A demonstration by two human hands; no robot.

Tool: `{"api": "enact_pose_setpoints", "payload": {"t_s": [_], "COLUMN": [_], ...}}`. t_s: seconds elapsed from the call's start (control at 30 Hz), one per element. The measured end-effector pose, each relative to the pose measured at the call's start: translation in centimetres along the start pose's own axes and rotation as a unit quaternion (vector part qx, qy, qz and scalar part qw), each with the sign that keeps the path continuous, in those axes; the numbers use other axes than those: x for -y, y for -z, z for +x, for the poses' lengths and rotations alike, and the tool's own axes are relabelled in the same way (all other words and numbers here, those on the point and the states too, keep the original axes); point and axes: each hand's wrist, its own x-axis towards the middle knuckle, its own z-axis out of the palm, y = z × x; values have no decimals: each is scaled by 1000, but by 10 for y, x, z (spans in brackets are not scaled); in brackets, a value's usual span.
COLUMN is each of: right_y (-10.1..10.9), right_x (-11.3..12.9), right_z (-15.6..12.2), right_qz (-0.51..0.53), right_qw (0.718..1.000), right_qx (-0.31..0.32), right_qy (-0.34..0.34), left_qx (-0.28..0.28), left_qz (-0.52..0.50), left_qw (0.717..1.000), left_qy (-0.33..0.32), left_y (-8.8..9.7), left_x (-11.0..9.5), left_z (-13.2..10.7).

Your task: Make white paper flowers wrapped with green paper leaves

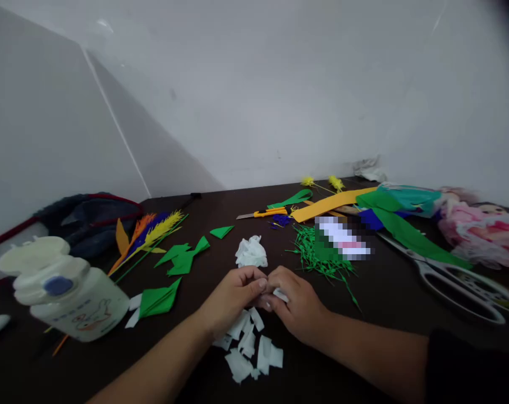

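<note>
My left hand (243, 292) and my right hand (298, 303) meet at the middle of the dark table, fingertips touching. A bit of white paper (280, 293) shows between the curled fingers of my right hand. The left thumb and forefinger are pinched together beside it; what lies between them is hidden. Below my hands several torn white paper pieces (239, 365) lie scattered, some overlapping. Just beyond my fingers sits a crumpled white paper heap (251, 252).
Left: an open-lidded white bottle (83, 303), green paper pieces (159, 300), colored paper stalks (153, 233). Right: green shreds (317, 252), scissors (456, 286), green strip (418, 241), dolls (485, 230). A utility knife (269, 212) lies behind, its blade exposed, before a pale wall (258, 101).
</note>
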Motion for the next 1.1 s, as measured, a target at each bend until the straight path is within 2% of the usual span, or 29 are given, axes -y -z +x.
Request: {"api": "enact_pose_setpoints", "payload": {"t_s": [0.17, 0.3, 0.37, 0.43, 0.5, 0.57, 0.67, 0.8, 0.97, 1.1], "right_y": [1, 6, 9, 10, 10, 10, 8, 5, 0, -3], "right_x": [-6, -7, -8, -10, -12, -12, -8, -4, -5, -2], "right_z": [2, 3, 3, 4, 4, 4, 4, 3, 4, 6], "right_qz": [-3, -14, -12, 5, 27, 33, 11, 10, 16, 25], "right_qw": [1000, 998, 997, 995, 993, 991, 991, 992, 989, 990], "right_qx": [-1, 17, 15, 7, 4, 9, 31, 57, 88, 78], "right_qy": [-23, -57, -76, -95, -114, -133, -133, -110, -117, -119], "left_qx": [6, -7, -24, -37, -53, -81, -106, -77, -80, -77], "left_qz": [-21, 57, 130, 239, 336, 372, 331, 255, 242, 207], "left_qw": [1000, 998, 991, 970, 937, 917, 931, 959, 962, 970], "left_qy": [-1, 2, 3, -22, -78, -120, -113, -95, -95, -102], "left_y": [4, 5, 3, 0, -3, -6, -7, -10, -20, -22], "left_x": [6, 9, 9, 7, 3, -2, -7, -4, 3, 2], "left_z": [4, 6, 6, 5, 3, 0, -2, -1, 3, 3]}}
